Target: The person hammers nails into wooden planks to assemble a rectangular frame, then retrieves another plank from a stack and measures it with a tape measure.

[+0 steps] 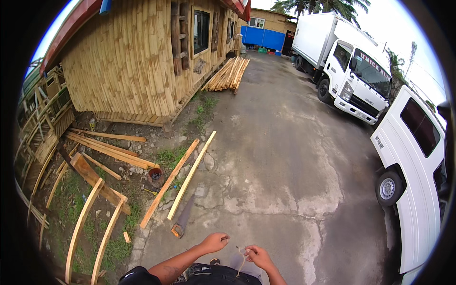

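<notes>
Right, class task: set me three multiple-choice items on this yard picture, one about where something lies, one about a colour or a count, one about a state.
1. Where does the handsaw lie?
A. on the truck roof
B. on the ground by the near ends of the two long planks
C. leaning against the hut wall

2. What colour is the box truck?
A. white
B. red
C. green

3. What is the right hand doing?
A. resting flat and empty
B. gripping the saw
C. pinching a thin strand of cord

Answers:
1 B, the saw rests on the concrete beside the two long planks.
2 A, cab and box are both white.
3 C, a thin cord loops from its fingers, while the left hand is closed just beside it.
</notes>
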A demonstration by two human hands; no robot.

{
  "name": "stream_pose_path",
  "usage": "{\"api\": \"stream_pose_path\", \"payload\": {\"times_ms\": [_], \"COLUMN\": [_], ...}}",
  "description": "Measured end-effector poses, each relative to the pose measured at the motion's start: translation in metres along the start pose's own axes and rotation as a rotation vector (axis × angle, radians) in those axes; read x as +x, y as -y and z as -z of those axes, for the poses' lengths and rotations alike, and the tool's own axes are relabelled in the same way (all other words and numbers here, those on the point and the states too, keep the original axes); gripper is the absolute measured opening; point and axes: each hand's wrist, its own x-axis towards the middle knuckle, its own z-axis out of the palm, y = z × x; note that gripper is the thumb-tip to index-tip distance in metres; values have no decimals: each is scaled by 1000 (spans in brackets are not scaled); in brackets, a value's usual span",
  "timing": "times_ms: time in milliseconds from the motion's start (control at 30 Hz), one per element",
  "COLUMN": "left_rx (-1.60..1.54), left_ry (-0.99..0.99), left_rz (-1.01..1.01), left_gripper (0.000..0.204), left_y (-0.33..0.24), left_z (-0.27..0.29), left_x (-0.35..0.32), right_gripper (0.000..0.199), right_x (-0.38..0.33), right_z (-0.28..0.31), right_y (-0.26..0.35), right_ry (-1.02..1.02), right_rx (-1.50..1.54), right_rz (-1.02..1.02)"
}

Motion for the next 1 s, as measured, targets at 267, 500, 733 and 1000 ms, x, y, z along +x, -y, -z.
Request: {"api": "stream_pose_path", "payload": {"times_ms": [267,500,733,1000], "left_rx": [88,-293,-656,-295], "left_ry": [140,-84,-326,-151], "left_rz": [144,225,217,182], "left_gripper": [33,33,28,32], "left_y": [90,15,63,59], "left_z": [105,227,349,563], "left_x": [345,557,808,1117], "right_gripper": [18,26,30,24], "right_x": [309,585,879,1128], "right_z": [181,250,259,301], "right_y": [11,281,480,642], "right_ry": [-352,-37,350,285], "right_rx": [262,-104,-407,-164], "right_rz": [-321,-89,109,-52]}}
